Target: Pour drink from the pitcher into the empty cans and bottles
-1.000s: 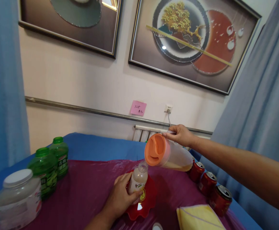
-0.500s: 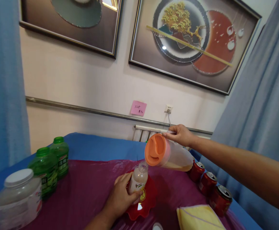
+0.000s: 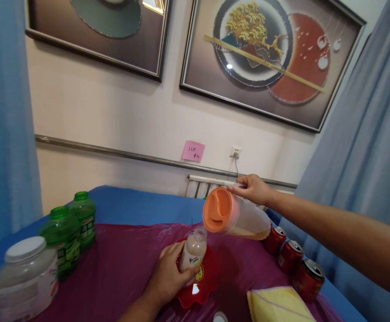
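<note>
My left hand (image 3: 172, 273) is wrapped round a small clear bottle (image 3: 195, 250) with a printed label, its open mouth facing up. Under the bottle lies a red scalloped dish (image 3: 210, 273). My right hand (image 3: 252, 188) grips the handle of a clear pitcher (image 3: 250, 220) tipped on its side, its orange lid (image 3: 218, 210) toward the bottle. Yellowish liquid lies along the pitcher's lower side. The lid's lower edge is at the bottle's mouth; whether they touch, I cannot tell.
Red cans (image 3: 290, 256) stand at the right beside a folded yellow cloth (image 3: 278, 305). Near the front edge is a white cap (image 3: 219, 317). Green bottles (image 3: 82, 219) and a white-lidded jar (image 3: 25, 279) stand at the left on the purple sheet (image 3: 124, 250).
</note>
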Tool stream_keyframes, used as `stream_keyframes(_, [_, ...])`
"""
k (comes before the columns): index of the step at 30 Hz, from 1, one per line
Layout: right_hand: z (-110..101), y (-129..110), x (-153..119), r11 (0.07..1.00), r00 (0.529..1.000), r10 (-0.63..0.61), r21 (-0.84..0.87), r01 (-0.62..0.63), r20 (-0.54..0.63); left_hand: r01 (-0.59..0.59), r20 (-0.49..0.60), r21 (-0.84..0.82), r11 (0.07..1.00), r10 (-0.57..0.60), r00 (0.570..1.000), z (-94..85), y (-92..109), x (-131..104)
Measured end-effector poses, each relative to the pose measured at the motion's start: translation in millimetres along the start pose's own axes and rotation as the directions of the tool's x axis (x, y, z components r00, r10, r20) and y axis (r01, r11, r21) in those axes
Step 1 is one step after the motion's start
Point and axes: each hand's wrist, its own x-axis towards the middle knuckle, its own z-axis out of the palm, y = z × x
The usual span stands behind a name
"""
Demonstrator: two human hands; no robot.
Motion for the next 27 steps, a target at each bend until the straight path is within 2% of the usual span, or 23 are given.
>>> stream_keyframes(13, [0.9,2.1,0.7,1.0,1.0,-0.013,-0.002,0.013,0.003,0.005,0.0,-0.003,1.0,-0.005,1.0,2.5,-2.4,-0.7])
stream_keyframes(27, [-1.1,2.6,-0.1,1.0,1.0,-0.016,-0.012,0.016,0.01,-0.002,-0.003,-0.001,1.0,0.002,1.0,-2.3,3.5,0.4])
